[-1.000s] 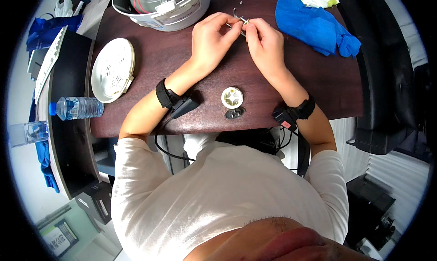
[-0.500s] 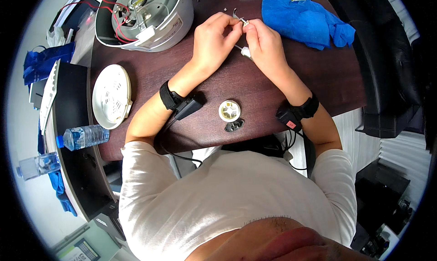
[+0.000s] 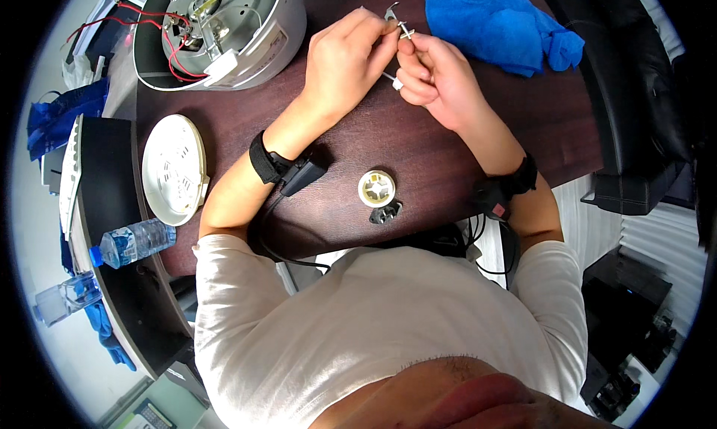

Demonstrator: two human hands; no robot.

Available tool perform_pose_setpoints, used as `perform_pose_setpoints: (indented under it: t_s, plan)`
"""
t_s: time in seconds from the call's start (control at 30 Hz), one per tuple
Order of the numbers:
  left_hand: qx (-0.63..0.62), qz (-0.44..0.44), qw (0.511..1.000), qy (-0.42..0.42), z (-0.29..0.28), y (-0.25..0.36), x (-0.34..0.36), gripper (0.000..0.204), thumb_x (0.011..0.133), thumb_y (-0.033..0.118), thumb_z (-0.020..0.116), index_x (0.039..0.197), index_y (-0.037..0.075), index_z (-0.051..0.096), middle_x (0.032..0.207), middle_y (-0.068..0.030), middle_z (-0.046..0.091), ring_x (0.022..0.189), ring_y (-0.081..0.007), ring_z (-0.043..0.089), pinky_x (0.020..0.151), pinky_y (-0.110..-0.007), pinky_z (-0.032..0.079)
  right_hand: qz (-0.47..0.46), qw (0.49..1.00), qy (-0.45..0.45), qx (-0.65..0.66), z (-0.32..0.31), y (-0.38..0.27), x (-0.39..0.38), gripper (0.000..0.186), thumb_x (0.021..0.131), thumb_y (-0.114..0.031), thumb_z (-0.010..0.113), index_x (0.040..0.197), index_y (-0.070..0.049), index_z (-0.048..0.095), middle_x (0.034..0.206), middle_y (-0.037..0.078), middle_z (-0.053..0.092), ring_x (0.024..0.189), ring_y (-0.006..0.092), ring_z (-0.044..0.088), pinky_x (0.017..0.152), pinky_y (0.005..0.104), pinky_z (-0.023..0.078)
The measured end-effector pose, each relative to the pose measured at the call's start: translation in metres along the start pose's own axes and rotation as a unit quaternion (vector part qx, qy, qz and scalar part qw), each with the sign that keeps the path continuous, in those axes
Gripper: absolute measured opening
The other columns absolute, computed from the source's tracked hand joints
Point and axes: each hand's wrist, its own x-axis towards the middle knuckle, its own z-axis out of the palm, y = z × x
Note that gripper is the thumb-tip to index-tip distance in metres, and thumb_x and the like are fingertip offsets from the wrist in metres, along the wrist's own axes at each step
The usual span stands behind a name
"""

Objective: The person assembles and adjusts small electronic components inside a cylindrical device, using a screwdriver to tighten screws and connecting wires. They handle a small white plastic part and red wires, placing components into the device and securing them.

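The left grip (image 3: 343,63) and the right grip (image 3: 444,78) meet at the far side of the surface (image 3: 418,141), each a narrow pinch of thumb and forefinger on one small metal part (image 3: 405,34). The part lies between the two sets of fingertips, its long axis slanting from a hooked end, up and away to the left, down to a short crosspiece nearer the person. The left fingertips close on it from the left, along the stem; the right ones sit just below the crosspiece, so the right grip looks nearer to that end, and the relation between stem and crosspiece seems to be what matters most. The right grip's curled lower fingers also hold a small white piece (image 3: 397,84), with a thin shaft pointing up and left; its full shape is hidden. Outward to the left stands a pot-like housing (image 3: 265,63), open side up, with red wires (image 3: 173,51) across it. A blue cloth (image 3: 500,29) lies right of the hands. Nearer the person sit a white ring (image 3: 376,188) and, just beside it, a black socket (image 3: 386,213); a white lid (image 3: 173,167) rests left of the left forearm.
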Motion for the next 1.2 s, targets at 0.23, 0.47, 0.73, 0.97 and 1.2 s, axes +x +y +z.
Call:
perform_pose_setpoints:
  t_s: [0.23,0.47,0.73,0.97,1.2]
  plan:
    - [-0.018,-0.011,1.000,0.005,-0.004,0.005,0.001,0.009,0.076,0.004,0.069,0.081,0.000,0.063,0.074,-0.0088,0.061,0.063,-0.0175,0.062,0.053,-0.026,0.050,-0.353,0.685,0.146,-0.620,0.003,0.008,0.004,0.018,0.092,-0.018,0.052,0.086,-0.001,0.053,0.071,0.018,0.058,0.063,0.0362,0.059,0.053,0.0403,0.044]
    - [-0.005,0.033,0.999,-0.004,-0.006,0.008,0.003,0.009,0.076,0.003,0.068,0.082,0.000,0.062,0.074,-0.0090,0.060,0.063,-0.0205,0.062,0.053,-0.027,0.049,-0.329,0.684,0.135,-0.637,-0.002,0.010,0.004,0.020,0.095,-0.018,0.046,0.083,-0.001,0.050,0.067,0.015,0.056,0.060,0.0334,0.057,0.051,0.0394,0.043]
    - [-0.005,0.065,0.998,-0.005,-0.007,0.008,0.002,0.014,0.074,0.003,0.069,0.084,0.001,0.060,0.075,-0.0096,0.058,0.063,-0.0234,0.060,0.054,-0.030,0.048,-0.070,0.990,-0.026,-0.120,0.002,0.001,-0.003,0.028,0.099,-0.024,0.037,0.079,-0.007,0.047,0.053,-0.006,0.033,0.038,0.0050,0.027,0.037,0.0211,0.022]
    - [0.034,0.032,0.998,-0.030,-0.012,0.012,0.005,0.010,0.076,0.009,0.067,0.080,0.003,0.060,0.075,-0.0082,0.057,0.069,-0.0239,0.061,0.058,-0.031,0.049,-0.033,0.995,-0.056,-0.078,0.001,-0.006,-0.004,0.030,0.100,-0.024,0.036,0.079,-0.005,0.045,0.052,-0.004,0.033,0.038,0.0051,0.025,0.036,0.0219,0.023]
    - [-0.180,-0.130,0.975,-0.027,-0.037,0.024,0.023,0.024,0.082,0.009,0.068,0.103,0.001,0.062,0.092,-0.0034,0.064,0.080,-0.0093,0.058,0.064,-0.021,0.047,-0.075,0.965,-0.070,-0.240,0.002,-0.022,-0.011,0.029,0.100,-0.023,0.037,0.080,-0.003,0.046,0.053,-0.005,0.031,0.040,0.0041,0.027,0.037,0.0207,0.024]
